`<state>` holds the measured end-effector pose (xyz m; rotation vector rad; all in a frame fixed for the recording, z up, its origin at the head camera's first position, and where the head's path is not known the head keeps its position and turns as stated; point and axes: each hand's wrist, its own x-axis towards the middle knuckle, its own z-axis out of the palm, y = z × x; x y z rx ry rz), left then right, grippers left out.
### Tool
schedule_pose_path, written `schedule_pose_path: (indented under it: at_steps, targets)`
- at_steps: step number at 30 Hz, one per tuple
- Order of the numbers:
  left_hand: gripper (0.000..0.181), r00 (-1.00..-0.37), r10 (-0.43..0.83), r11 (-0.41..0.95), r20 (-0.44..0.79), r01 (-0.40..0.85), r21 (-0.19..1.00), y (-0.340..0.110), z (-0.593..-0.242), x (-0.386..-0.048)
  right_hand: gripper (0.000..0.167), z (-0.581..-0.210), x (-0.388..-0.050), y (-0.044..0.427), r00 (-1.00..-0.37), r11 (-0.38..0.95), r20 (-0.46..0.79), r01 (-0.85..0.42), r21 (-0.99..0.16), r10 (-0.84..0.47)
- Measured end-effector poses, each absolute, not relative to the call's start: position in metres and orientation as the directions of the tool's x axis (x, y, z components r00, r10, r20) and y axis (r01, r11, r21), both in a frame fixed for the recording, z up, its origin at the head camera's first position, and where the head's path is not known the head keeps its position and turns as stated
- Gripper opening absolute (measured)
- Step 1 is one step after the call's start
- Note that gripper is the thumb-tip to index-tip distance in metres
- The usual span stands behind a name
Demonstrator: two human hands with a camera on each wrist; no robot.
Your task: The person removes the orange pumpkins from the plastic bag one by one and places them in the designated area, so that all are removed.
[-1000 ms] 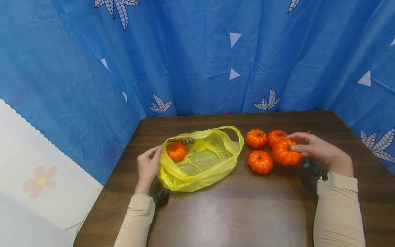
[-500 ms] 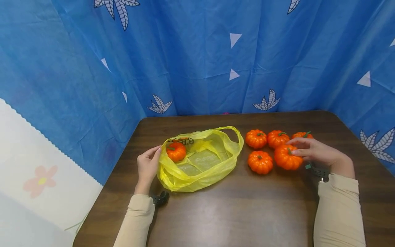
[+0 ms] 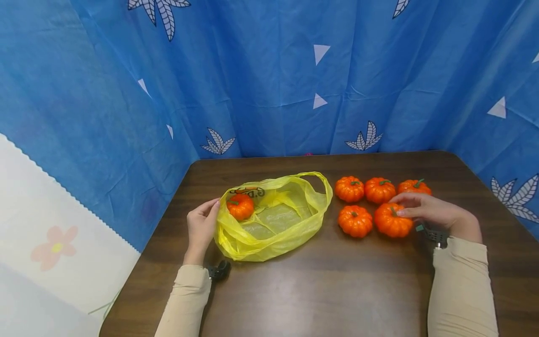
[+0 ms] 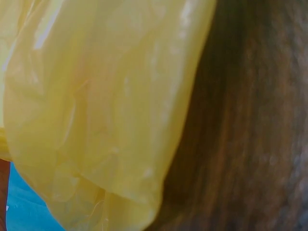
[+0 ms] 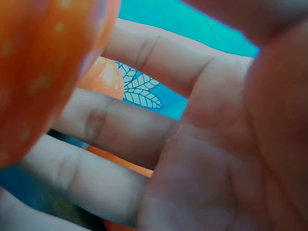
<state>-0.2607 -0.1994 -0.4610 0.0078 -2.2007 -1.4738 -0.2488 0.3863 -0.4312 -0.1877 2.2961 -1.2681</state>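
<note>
My left hand [image 3: 203,225] pinches the left rim of a yellow plastic bag [image 3: 269,252], whose mouth gapes upward. Inside the bag, at its left end, lies a small orange pumpkin [image 3: 240,207] with a green stem. Over on the right, my right hand [image 3: 435,213] grips another orange pumpkin [image 3: 391,222] between thumb and fingers, low at the table; whether it touches the wood I cannot tell. The right wrist view has this pumpkin [image 5: 43,72] against the fingers. In the left wrist view, the yellow bag [image 4: 110,106] fills the left side and the pinching fingertips are hidden.
Beside the held pumpkin sits a pumpkin [image 3: 355,222] on its left. Behind them stand a left pumpkin [image 3: 348,189], a middle pumpkin [image 3: 379,191] and a right pumpkin [image 3: 414,187]. The brown table [image 3: 328,290] ends at a blue curtain [image 3: 273,93].
My right hand has brought its pumpkin lower and nearer to me, ending in line with the front pumpkin. The back right pumpkin shows more. The left hand and bag stay still.
</note>
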Motion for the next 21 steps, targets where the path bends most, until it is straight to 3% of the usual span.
schedule_pose_path:
  at_steps: [21]
  targets:
    - [0.022, -0.886, -0.263, 0.412, 0.382, 0.255, 0.875, -0.2010, -0.4615, -0.2612, 0.046, -0.4338, -0.2512, 0.3836, -0.842, 0.600, -0.374, 0.077, -0.797, -0.388]
